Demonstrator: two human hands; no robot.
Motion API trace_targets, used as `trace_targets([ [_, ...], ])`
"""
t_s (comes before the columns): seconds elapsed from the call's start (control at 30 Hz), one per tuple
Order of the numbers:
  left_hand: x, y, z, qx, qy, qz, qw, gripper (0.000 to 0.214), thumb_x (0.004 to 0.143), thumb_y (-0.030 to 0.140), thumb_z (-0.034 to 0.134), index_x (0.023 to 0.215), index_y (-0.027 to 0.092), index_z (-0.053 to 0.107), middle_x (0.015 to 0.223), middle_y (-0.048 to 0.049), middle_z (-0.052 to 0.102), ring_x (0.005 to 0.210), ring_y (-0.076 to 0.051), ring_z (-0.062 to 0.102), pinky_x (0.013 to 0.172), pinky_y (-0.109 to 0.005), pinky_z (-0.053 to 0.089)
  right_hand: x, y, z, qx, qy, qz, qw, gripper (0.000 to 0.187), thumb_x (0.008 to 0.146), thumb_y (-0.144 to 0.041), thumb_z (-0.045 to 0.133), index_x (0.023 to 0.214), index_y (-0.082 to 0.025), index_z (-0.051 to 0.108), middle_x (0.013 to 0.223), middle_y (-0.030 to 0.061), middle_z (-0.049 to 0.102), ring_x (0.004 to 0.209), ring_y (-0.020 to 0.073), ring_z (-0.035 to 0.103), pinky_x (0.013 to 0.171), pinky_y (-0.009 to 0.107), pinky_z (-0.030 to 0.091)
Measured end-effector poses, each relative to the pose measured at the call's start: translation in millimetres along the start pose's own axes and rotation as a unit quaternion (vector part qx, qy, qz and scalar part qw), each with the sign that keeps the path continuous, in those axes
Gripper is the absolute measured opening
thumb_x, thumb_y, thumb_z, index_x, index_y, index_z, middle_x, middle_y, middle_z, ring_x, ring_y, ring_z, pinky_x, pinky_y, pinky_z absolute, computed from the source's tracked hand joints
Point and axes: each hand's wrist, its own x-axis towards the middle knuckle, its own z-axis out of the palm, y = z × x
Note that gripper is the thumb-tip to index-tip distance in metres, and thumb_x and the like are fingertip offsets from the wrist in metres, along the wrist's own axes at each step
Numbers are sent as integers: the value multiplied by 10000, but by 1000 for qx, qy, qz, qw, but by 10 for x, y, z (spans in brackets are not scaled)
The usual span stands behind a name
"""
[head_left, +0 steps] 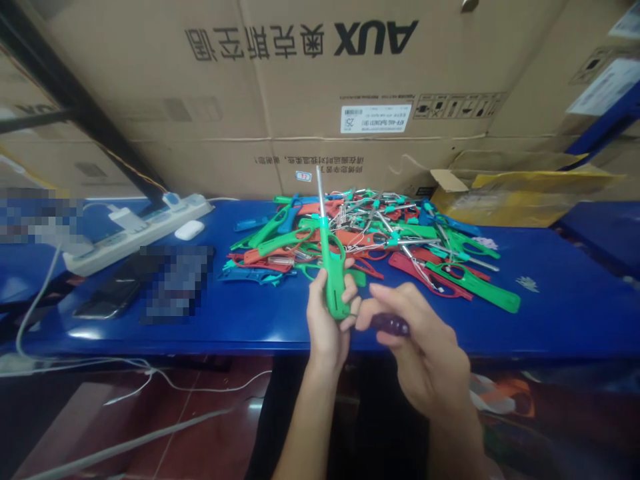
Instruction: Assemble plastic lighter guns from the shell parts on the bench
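Note:
My left hand (327, 327) is wrapped round a green long-nosed gas lighter (334, 287), whose metal tube points up and away from me. To its right, my right hand (425, 347) is closed on a screwdriver (391, 325) with a dark purple handle. The screwdriver's shaft is mostly hidden by fingers, and its tip lies close to the lighter's lower end; I cannot tell whether they touch. Behind both hands spreads a pile of lighter parts (370, 237): green, red and blue shells, metal tubes and thin wires.
The blue table (280, 323) has its front edge just under my hands. At the left lie a white power strip (145, 230), a white earphone case (189, 230) and dark phones (113, 287). A large cardboard box (300, 87) stands behind, and a yellow-taped carton (505, 200) sits at the back right.

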Motion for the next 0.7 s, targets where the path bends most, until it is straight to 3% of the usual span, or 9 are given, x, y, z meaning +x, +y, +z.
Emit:
trace_targets([
  [0.07, -3, 4, 10, 3, -7, -16, 1000, 436, 901, 508, 628, 1038, 110, 742, 585, 41, 495, 386, -38, 281, 340, -164, 182, -33, -18, 8, -3, -6, 0, 1000, 554, 1013, -104, 536, 1530, -294, 479, 1032, 29, 733, 923, 188, 655, 799, 369, 565],
  [0.17, -9, 22, 22, -8, -19, -22, 1000, 429, 889, 493, 653, 1050, 102, 729, 585, 59, 439, 388, -34, 263, 326, -155, 138, -71, 23, 29, -38, 46, -9, 998, 625, 998, -94, 561, 1568, -302, 414, 1038, 18, 749, 894, 176, 685, 822, 365, 572],
  [0.27, -15, 43, 28, -13, -29, -17, 999, 424, 903, 466, 639, 1069, 83, 715, 589, 71, 401, 384, -29, 228, 317, -155, 113, -77, 79, 45, -37, 91, -22, 995, 594, 963, -35, 584, 1478, -322, 517, 1031, 4, 761, 888, 170, 715, 778, 349, 581],
  [0.4, -15, 62, 34, -13, -18, 3, 1000, 404, 936, 442, 587, 1060, 76, 706, 586, 68, 395, 379, -29, 223, 326, -160, 124, -79, 52, 42, -14, 54, -40, 998, 448, 991, -38, 516, 1363, -276, 592, 1103, 45, 754, 983, 191, 706, 773, 379, 595],
  [0.5, -13, 80, 51, -9, 2, -5, 1000, 409, 946, 454, 568, 1058, 84, 700, 586, 62, 388, 395, -42, 261, 339, -162, 147, -99, -26, 20, -71, 31, -25, 997, 397, 999, -59, 510, 1309, -273, 634, 1222, 65, 726, 1103, 219, 663, 870, 432, 581],
  [0.7, -11, 95, 84, 2, 14, -21, 1000, 427, 1009, 429, 449, 1031, 75, 687, 574, 64, 368, 384, -40, 216, 351, -174, 164, -73, -128, -29, -141, 42, -44, 988, 224, 986, -150, 621, 1148, -287, 693, 1042, -1, 775, 961, 220, 676, 1024, 518, 475],
])
